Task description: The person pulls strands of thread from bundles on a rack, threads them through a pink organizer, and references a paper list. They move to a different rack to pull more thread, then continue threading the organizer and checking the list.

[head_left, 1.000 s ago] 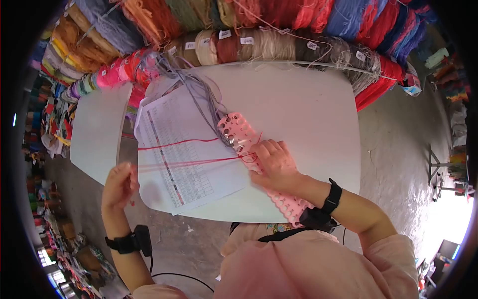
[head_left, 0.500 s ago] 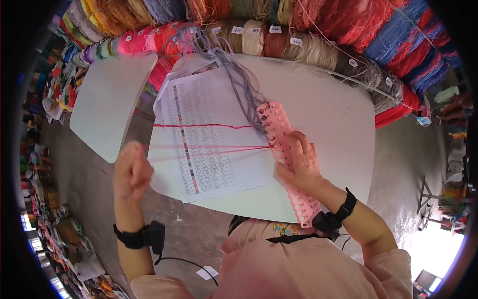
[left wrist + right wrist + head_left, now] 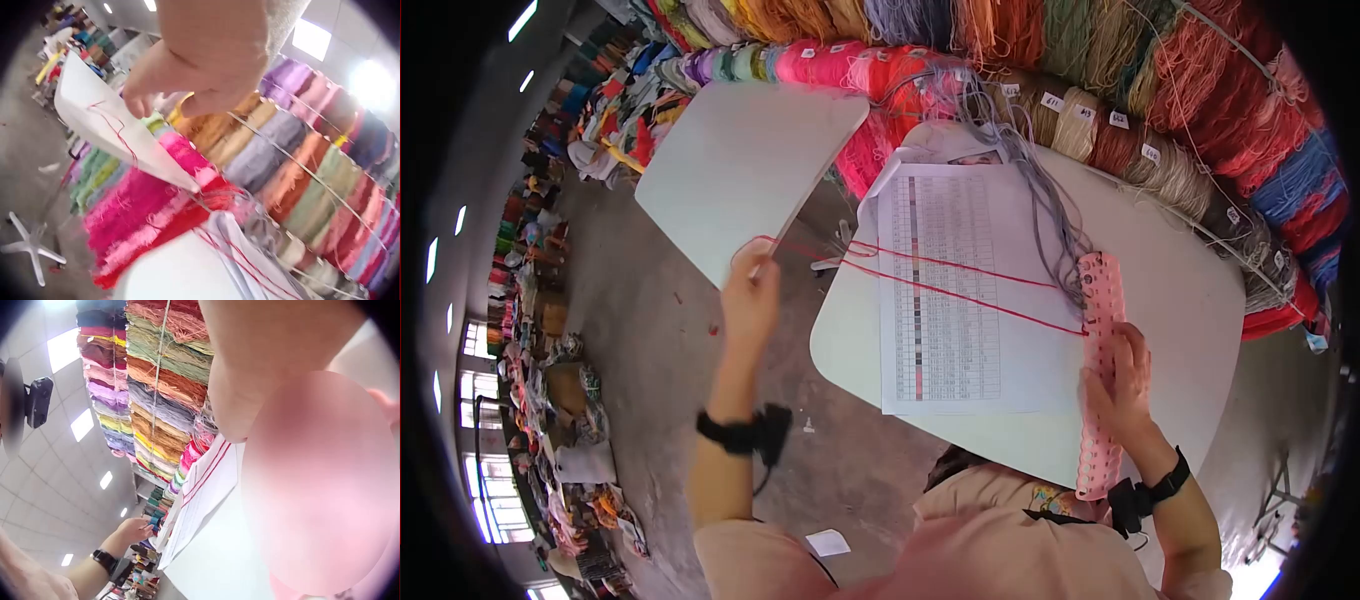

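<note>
My right hand (image 3: pixel 1122 385) holds the long pink thread organizer (image 3: pixel 1101 290) across its width, thumb by the left edge. Round holes line this strip, and grey threads (image 3: pixel 1055 225) are looped at its top end. Red thread (image 3: pixel 1000 307) runs left from the organizer over a printed chart (image 3: pixel 955 370). Out past the table, my left hand (image 3: pixel 750 290) is raised with loosely bent fingers. A slack curl of red thread shows beside it, and in the left wrist view the red thread (image 3: pixel 117 128) passes clear of the fingertips. A pale blur covers much of the right wrist view.
Labelled thread hanks (image 3: pixel 1080 125) hang in rows along the back of the white table (image 3: pixel 1190 270). A second white tabletop (image 3: pixel 740 160) stands to the left, across a gap showing the floor. White paper (image 3: pixel 828 542) lies on the floor.
The taut red strands by my left hand have gone slack and curl in the air. My right hand stays on the organizer. The head view has swung left, so the table appears farther right.
</note>
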Action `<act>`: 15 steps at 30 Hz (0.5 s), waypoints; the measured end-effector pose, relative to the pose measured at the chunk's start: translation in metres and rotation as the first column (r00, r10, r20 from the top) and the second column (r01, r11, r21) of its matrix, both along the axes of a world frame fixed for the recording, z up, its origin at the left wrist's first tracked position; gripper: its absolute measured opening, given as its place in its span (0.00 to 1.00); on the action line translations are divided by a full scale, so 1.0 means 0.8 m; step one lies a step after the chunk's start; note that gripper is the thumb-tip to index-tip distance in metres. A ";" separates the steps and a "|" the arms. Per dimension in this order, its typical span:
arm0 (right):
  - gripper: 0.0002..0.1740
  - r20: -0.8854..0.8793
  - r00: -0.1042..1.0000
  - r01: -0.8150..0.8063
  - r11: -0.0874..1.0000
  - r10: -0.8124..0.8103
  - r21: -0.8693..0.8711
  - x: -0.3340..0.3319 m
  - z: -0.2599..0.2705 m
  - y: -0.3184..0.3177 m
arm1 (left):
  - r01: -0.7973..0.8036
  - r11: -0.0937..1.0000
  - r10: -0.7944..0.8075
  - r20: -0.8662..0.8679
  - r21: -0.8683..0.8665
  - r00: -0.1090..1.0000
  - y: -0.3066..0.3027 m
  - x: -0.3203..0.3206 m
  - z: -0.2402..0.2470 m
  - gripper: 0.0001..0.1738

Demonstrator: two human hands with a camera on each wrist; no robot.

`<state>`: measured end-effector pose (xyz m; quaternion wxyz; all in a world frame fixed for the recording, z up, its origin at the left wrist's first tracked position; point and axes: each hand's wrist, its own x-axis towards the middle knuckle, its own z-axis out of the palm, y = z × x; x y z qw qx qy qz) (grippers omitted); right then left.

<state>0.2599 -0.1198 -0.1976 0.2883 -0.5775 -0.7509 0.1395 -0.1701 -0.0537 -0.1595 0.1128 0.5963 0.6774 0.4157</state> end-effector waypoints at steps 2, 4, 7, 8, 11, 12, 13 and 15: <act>0.22 0.058 0.996 -0.071 0.997 0.072 -0.012 0.012 -0.004 -0.002 | 0.311 0.950 -0.313 -0.105 -0.029 0.944 -0.035 0.068 0.008 0.09; 0.23 0.108 0.986 -0.118 0.991 0.124 -0.060 0.014 0.002 -0.008 | 0.480 0.873 -0.486 -0.219 -0.086 0.846 -0.063 0.111 -0.010 0.11; 0.27 0.200 0.965 -0.145 0.981 0.169 -0.129 0.011 0.027 -0.017 | 0.511 0.847 -0.532 -0.247 -0.148 0.810 -0.066 0.147 -0.023 0.16; 0.28 0.248 0.952 -0.155 0.980 0.183 -0.127 0.010 0.030 -0.019 | 0.486 0.856 -0.517 -0.248 -0.178 0.820 -0.063 0.152 -0.023 0.17; 0.31 0.332 0.928 -0.146 0.985 0.170 -0.094 0.012 0.027 -0.015 | 0.442 0.861 -0.501 -0.268 -0.253 0.823 -0.057 0.157 -0.025 0.21; 0.32 0.351 0.923 -0.135 0.988 0.154 -0.077 0.016 0.024 -0.012 | 0.434 0.858 -0.503 -0.277 -0.273 0.819 -0.053 0.158 -0.025 0.22; 0.32 0.354 0.927 -0.102 0.992 0.121 -0.070 0.021 0.022 -0.008 | 0.423 0.863 -0.493 -0.275 -0.278 0.825 -0.050 0.159 -0.024 0.22; 0.32 0.361 0.931 -0.036 0.998 0.054 -0.056 0.031 0.018 0.001 | 0.401 0.870 -0.475 -0.272 -0.286 0.837 -0.043 0.160 -0.023 0.22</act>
